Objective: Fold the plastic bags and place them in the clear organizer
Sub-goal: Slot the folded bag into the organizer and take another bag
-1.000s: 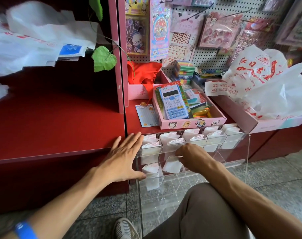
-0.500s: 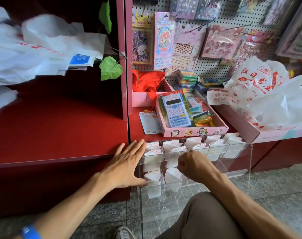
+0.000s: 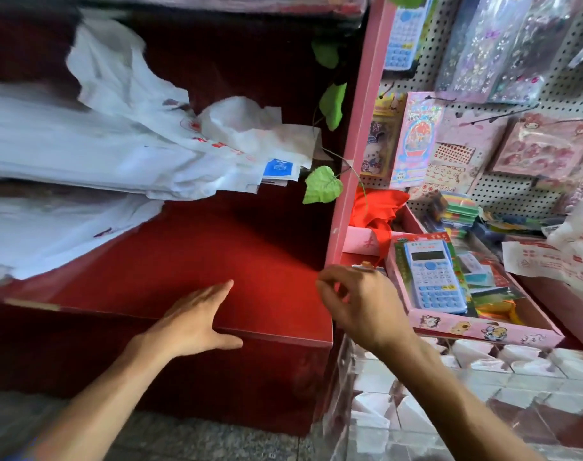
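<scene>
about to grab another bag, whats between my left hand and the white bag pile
Only bare red shelf lies between the left hand and the white bags, as the head view shows.

Our left hand point(image 3: 197, 319) rests flat, fingers straight, on the near edge of the dark red wooden shelf point(image 3: 190, 257). Our right hand point(image 3: 360, 307) hovers with loosely curled, empty fingers beside it. Crumpled white plastic bags point(image 3: 117, 151) lie far left; the clear acrylic organizer point(image 3: 483, 387) of folded bags stands near right.

Clear organizer point(image 3: 483, 387) blurred, cut off below.
</scene>
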